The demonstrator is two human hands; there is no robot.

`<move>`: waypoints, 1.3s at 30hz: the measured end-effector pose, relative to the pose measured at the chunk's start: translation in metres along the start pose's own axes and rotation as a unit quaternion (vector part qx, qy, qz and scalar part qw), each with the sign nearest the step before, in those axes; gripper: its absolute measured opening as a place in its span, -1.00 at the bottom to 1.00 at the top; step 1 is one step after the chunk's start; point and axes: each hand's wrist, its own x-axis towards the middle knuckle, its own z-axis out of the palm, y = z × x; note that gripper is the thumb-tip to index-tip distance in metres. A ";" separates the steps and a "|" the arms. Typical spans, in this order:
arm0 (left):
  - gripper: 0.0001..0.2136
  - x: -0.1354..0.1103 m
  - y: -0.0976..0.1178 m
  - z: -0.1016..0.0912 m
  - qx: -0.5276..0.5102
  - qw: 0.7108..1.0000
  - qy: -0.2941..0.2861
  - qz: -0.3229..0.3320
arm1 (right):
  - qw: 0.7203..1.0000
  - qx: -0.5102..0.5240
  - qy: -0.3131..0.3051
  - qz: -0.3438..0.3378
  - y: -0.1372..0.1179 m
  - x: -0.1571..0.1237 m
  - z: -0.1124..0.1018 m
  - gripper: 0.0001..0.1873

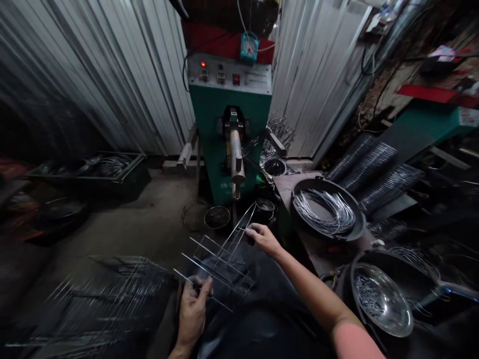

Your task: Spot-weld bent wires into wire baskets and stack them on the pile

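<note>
Concrete floor carrying dark crate of wire, steel bowl, wire basket; metal workbench supporting black pan w/ bent wires, stacked wire frames alongside.

left of the left hand, a stack of wire frames blurs past counting.

Left hand curls low, right hand reaches far forward.
</note>
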 end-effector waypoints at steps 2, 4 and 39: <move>-0.67 0.003 -0.001 -0.001 -0.013 1.000 -0.023 -0.012 | 1.000 0.029 0.000 -0.009 0.001 0.003 0.003 -0.61; -0.69 0.006 -0.003 -0.002 -0.030 0.998 -0.045 -0.021 | 0.999 0.050 0.007 -0.018 0.003 0.005 0.007 -0.61; -0.70 0.064 0.113 0.102 0.643 0.657 -0.141 0.368 | 0.994 0.081 0.061 -0.036 0.004 0.031 0.008 -0.66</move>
